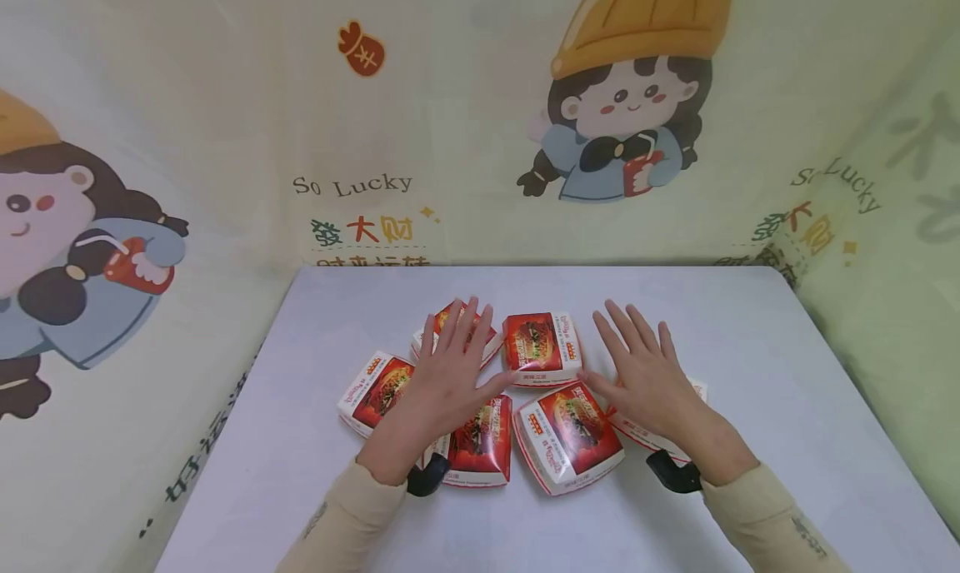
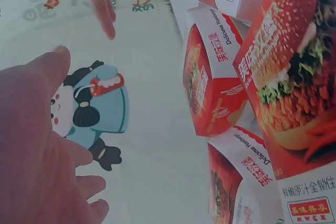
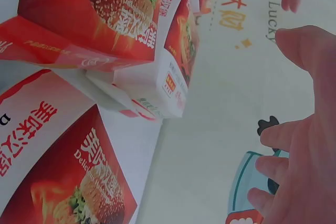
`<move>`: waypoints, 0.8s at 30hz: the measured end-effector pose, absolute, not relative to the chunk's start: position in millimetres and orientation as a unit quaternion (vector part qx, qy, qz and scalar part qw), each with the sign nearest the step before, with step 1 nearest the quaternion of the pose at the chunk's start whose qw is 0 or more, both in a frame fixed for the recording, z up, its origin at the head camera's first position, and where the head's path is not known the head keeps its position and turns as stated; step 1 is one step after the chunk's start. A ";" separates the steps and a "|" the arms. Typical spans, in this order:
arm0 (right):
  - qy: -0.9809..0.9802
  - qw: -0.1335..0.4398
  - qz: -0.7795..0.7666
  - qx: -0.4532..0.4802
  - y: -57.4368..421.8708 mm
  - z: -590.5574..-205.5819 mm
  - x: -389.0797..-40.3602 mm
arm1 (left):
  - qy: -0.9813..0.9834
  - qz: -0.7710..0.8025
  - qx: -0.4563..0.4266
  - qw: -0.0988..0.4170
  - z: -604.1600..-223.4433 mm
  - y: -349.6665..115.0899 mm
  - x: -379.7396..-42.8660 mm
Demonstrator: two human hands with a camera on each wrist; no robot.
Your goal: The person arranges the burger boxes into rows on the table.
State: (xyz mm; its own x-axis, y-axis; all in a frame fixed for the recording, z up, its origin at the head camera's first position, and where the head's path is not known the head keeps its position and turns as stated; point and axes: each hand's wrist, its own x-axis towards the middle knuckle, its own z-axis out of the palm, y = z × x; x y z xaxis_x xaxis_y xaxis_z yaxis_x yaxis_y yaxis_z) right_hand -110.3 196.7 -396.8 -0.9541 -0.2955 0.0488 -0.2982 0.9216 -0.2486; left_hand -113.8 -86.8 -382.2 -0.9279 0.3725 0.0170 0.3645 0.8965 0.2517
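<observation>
Several red-and-white hamburger boxes lie grouped on the table. My left hand (image 1: 453, 377) is spread palm down above the left ones, its fingers straight, partly covering the back left box (image 1: 450, 316) and the front left box (image 1: 483, 448). My right hand (image 1: 648, 381), fingers also extended, hovers over the right box (image 1: 637, 431) and hides much of it. Between the hands are the back middle box (image 1: 536, 348) and the front middle box (image 1: 570, 435). A further box (image 1: 378, 394) lies at far left. In both wrist views the palms hold nothing.
The white table (image 1: 750, 331) reaches back to a cream cloth backdrop (image 1: 465, 123) printed with cartoon figures and lettering. Cloth also hangs along the left and right sides. A black wrist mount (image 1: 429, 475) sits under the left wrist, another black mount (image 1: 675, 473) under the right.
</observation>
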 end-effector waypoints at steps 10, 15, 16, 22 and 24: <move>-0.980 0.006 0.123 0.157 200.9 -398.0 -116.1 | 0.971 0.121 0.204 0.019 -379.0 -71.9 -118.4; -0.978 0.003 0.128 0.167 202.2 -399.0 -120.7 | 0.968 0.136 0.209 0.029 -379.2 -64.0 -123.0; -0.976 0.002 0.132 0.170 201.9 -399.4 -122.2 | 0.968 0.137 0.210 0.031 -380.0 -62.5 -124.1; -0.971 -0.008 0.150 0.186 197.6 -402.1 -129.9 | 0.966 0.138 0.211 0.050 -387.4 -54.5 -130.5; -0.971 -0.010 0.148 0.190 196.1 -403.0 -131.9 | 0.966 0.135 0.213 0.053 -389.6 -51.7 -132.3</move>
